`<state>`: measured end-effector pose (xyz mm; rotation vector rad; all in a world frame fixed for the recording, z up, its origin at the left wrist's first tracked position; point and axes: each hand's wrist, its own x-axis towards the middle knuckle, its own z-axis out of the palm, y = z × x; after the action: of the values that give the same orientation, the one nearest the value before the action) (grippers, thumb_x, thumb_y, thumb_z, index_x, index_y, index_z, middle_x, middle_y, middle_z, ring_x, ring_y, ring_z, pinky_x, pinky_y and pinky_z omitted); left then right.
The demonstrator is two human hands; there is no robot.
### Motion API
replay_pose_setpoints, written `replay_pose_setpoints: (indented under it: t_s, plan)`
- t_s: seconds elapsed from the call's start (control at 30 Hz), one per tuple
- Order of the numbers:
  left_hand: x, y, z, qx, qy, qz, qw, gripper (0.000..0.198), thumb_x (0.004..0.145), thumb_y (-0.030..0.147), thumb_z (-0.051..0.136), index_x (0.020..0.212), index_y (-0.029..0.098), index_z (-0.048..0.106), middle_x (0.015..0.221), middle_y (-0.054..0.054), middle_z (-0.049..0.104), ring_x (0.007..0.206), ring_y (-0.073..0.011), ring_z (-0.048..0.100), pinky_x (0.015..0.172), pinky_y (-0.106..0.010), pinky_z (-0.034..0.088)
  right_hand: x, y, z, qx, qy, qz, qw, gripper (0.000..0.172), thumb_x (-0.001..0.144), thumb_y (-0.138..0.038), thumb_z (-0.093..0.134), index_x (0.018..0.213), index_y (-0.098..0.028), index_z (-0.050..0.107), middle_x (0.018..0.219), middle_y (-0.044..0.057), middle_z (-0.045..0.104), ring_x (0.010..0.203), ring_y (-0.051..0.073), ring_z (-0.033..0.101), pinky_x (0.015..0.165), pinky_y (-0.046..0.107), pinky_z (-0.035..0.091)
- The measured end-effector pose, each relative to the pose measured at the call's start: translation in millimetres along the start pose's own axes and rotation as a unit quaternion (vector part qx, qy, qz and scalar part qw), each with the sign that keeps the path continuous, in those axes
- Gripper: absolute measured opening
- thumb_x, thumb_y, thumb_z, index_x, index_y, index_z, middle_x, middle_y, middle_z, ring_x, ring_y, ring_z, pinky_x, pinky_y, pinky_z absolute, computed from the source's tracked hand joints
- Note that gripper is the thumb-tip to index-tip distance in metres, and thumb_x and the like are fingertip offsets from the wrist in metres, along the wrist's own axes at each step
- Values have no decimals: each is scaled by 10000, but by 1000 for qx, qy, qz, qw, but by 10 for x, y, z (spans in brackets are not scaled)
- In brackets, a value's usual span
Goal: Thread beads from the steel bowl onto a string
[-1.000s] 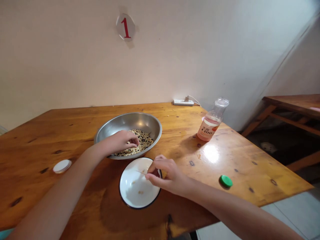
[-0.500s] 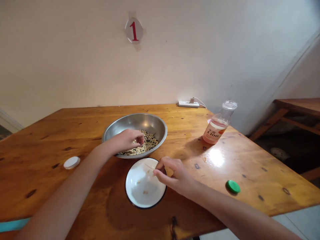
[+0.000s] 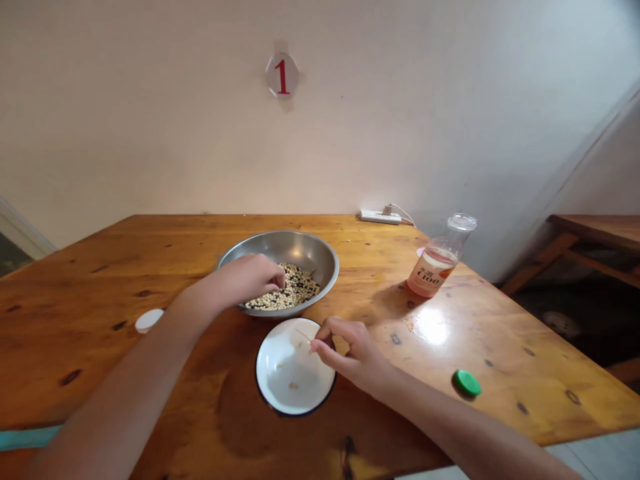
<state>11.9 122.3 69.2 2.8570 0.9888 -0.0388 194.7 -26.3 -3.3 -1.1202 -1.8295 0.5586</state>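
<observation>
A steel bowl point(image 3: 320, 252) of mixed pale and dark beans point(image 3: 295, 293) stands on the wooden table point(image 3: 150, 253). My left hand point(image 3: 250, 279) reaches into it, fingers pinched together over the beans; what they hold is too small to make out. In front of the bowl lies a white dish with a dark rim point(image 3: 287, 373) holding a few beans. My right hand point(image 3: 350, 350) rests at the dish's right rim, pinching a thin toothpick-like stick point(image 3: 303, 335) that points over the dish.
A clear bottle with pink drink point(image 3: 440, 257) stands at the right. A green cap point(image 3: 467, 383) lies near the table's right front edge, a white lid point(image 3: 149, 320) at the left. A power strip point(image 3: 380, 216) lies by the wall. Another wooden table point(image 3: 595, 230) stands at the far right.
The view has shifted, so everything sits a little further right in frame. My left hand has kept picking in the beans; my right hand stays at the dish rim with the stick.
</observation>
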Motion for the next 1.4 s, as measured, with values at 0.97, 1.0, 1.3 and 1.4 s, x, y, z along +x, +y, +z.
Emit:
replay_pose_setpoints:
  t_s: [0.97, 1.0, 1.3, 1.4]
  plan:
    - [-399, 330, -345, 3, 193, 104, 976, 142, 850, 259, 517, 812, 184, 631, 826, -4, 643, 757, -119, 570, 678, -219, 385, -20, 39, 13, 49, 103, 38, 993, 275, 859, -336, 502, 637, -180, 461, 568, -11, 521, 518, 94, 436, 488, 210, 330]
    - [-395, 327, -346, -3, 199, 110, 974, 138, 847, 258, 520, 816, 184, 632, 828, -3, 645, 758, -119, 573, 676, -219, 389, -9, 32, -1, 61, 115, 40, 991, 278, 860, -339, 505, 637, -183, 451, 562, -16, 515, 514, 93, 432, 487, 211, 331]
    - [-447, 472, -419, -257, 278, 132, 916, 144, 752, 301, 690, 811, 171, 675, 800, -6, 699, 744, -118, 627, 673, -210, 463, 140, -359, -282, 171, 129, -19, 977, 258, 875, -278, 520, 641, -192, 454, 514, -52, 466, 491, 88, 444, 472, 215, 337]
    - [-413, 455, -387, -390, 291, 174, 856, 125, 697, 250, 747, 773, 172, 685, 757, -9, 697, 706, -111, 635, 636, -207, 489, 235, -560, -397, 247, 117, -64, 960, 282, 863, -262, 541, 603, -199, 451, 459, -81, 358, 416, 71, 322, 446, 214, 352]
